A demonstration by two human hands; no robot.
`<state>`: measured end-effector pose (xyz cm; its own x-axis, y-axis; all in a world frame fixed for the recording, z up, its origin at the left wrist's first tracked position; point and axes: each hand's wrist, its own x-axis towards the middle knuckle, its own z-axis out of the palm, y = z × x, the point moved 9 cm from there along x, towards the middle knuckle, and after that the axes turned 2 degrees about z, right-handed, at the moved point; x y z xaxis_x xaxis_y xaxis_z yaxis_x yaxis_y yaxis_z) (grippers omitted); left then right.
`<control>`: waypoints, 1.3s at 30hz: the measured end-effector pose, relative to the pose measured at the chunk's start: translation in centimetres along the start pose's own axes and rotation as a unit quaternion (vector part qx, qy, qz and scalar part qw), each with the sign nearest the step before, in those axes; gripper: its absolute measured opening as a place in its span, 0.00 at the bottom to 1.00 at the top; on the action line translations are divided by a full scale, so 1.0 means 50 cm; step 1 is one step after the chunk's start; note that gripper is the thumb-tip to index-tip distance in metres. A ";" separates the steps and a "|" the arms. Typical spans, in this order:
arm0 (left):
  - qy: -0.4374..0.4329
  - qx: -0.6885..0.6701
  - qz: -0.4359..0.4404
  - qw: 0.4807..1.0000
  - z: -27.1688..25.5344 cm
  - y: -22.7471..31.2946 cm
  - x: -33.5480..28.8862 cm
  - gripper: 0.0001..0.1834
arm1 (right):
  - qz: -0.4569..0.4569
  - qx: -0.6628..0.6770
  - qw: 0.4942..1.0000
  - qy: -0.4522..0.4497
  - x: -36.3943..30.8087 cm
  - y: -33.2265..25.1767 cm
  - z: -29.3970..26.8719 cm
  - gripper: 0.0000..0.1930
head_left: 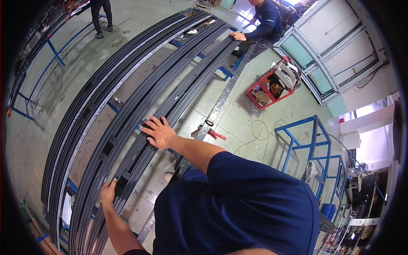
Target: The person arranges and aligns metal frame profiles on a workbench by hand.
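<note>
Long dark grey metal profiles [182, 91] lie side by side in front of me, running from near left to far right. My right hand [159, 134] rests on top of them, palm down with its fingers spread. Nearer to me, my left hand [108, 192] is closed on the edge of a profile [123, 180], thumb on top beside a dark block-shaped part; its other fingers are partly hidden. At the far end, a co-worker's hand [238, 36] touches the same profiles.
More dark profiles with pale printed strips [95, 106] lie left on a blue-framed stand. A clamp with red handles [212, 134] is at a metal bar on my right. Beyond are a red tool cart [272, 87], a blue frame [306, 144] and a looping hose. Another person [100, 17] stands far left.
</note>
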<state>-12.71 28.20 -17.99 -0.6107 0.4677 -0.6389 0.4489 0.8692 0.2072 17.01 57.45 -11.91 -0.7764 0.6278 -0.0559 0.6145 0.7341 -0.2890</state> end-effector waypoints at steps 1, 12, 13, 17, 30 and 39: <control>-0.002 -0.004 0.007 1.000 0.003 -0.001 0.006 0.42 | 0.000 -0.003 1.000 0.004 -0.001 0.001 -0.001 0.31; -0.016 -0.018 0.001 1.000 0.022 -0.035 0.030 0.42 | -0.009 0.002 1.000 0.016 0.003 -0.007 0.001 0.30; -0.016 -0.018 -0.001 1.000 0.019 -0.028 0.028 0.41 | -0.007 0.000 1.000 0.017 0.001 -0.004 0.000 0.30; 0.003 -0.022 0.001 1.000 0.005 0.003 0.009 0.40 | -0.003 -0.005 1.000 0.024 -0.001 0.005 -0.003 0.31; -0.009 0.004 -0.006 1.000 0.020 -0.024 0.038 0.42 | -0.002 -0.005 1.000 0.028 -0.004 0.004 -0.006 0.31; 0.069 -0.080 0.049 0.993 -0.004 -0.008 0.015 0.36 | -0.002 -0.005 1.000 0.000 0.001 -0.005 -0.007 0.31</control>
<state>-13.47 28.26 -18.41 -0.6579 0.5592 -0.5044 0.4078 0.8276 0.3857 16.86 57.41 -11.51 -0.7785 0.6253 -0.0541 0.6130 0.7390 -0.2794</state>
